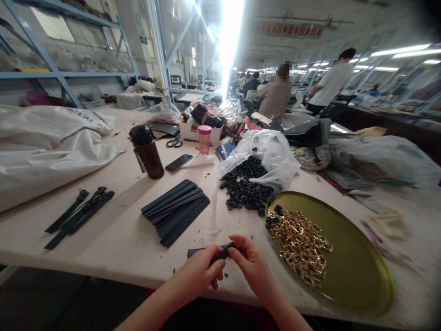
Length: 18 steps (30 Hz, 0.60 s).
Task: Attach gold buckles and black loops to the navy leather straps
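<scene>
Near the table's front edge, my left hand (206,266) is closed around a dark strap (195,252), whose flat end sticks out to the left beneath my wrist. My right hand (248,258) pinches the strap's other end between thumb and fingers; the small detail there is hidden. Just beyond lies a fanned stack of dark flat straps (177,207). To the right, an oval gold tray (358,262) carries a heap of gold metal buckles (306,246) and a few black loops. Small black loops (246,186) spill from a clear plastic bag (275,154) behind it.
Several straps with fittings (82,214) lie at the left. Behind the stack stand a brown bottle (146,151) and a pink-lidded jar (204,140), with a phone (179,162) and scissors (174,142) nearby. White fabric (48,151) covers the far left. Two people (275,94) are farther back.
</scene>
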Tool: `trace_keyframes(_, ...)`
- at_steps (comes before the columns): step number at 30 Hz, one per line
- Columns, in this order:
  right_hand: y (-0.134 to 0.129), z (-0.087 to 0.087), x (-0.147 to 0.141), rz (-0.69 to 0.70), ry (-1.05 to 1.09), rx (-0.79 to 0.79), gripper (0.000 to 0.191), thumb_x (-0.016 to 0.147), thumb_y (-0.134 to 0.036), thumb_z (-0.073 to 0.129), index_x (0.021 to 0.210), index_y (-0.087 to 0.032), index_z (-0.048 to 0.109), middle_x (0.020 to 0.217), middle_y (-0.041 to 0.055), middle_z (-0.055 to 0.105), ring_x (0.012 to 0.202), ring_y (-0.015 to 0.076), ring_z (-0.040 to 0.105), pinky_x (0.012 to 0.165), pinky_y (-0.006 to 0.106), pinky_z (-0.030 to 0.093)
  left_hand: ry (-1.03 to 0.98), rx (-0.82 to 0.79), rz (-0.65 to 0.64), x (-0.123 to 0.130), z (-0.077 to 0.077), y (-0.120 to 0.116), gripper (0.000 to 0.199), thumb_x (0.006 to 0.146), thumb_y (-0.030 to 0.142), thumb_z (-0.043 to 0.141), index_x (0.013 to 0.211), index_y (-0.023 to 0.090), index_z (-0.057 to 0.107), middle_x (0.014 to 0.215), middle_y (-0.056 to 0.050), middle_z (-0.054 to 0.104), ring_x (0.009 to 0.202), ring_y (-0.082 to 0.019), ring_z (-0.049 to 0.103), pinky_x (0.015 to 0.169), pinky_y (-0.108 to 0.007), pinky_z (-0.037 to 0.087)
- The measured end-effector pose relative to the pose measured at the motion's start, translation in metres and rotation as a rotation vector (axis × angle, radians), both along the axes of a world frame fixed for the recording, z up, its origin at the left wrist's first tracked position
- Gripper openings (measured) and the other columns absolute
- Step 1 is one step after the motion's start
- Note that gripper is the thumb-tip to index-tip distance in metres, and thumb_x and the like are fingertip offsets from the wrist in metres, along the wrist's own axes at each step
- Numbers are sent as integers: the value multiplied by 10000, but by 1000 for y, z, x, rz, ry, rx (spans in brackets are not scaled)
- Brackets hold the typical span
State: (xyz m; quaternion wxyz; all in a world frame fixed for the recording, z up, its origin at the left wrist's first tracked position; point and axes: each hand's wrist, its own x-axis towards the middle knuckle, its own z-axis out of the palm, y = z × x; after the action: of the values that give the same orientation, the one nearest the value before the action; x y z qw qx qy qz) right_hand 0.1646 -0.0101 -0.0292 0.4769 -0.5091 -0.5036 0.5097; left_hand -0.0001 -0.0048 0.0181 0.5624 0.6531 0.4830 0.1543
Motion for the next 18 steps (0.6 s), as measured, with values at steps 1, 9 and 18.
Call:
trace_keyframes(1, -1, 1, 0, -31, 3, 8, 268, 745, -301, 603, 987, -200, 550, 709, -16, 596, 668, 144, 556, 646, 265, 444, -35, -59, -23, 0, 1, -1, 239, 812, 305, 381, 974, 176, 501, 631, 39, 518, 493, -102, 489, 495, -200, 359)
trace_keyframes(9, -6, 2, 10, 31, -268, 76, 439, 795, -295, 524, 1207, -197, 407, 749, 7, 613, 671, 157, 568, 623, 275, 439, -127, -46, 84, 2, -21, 7, 384, 826, 467, 363, 999, 154, 503, 524, 79, 305, 463, -93, 301, 443, -201, 231)
trace_keyframes(18, 54, 4, 122, -267, -1530, 175, 169, 784, -146, 485, 674, -146, 613, 728, 114, 615, 675, 222, 573, 611, 309, 370, -58, 38, 101, 17, -24, 8, 226, 815, 374, 379, 749, 183, 481, 511, 81, 297, 449, -87, 300, 445, -203, 230)
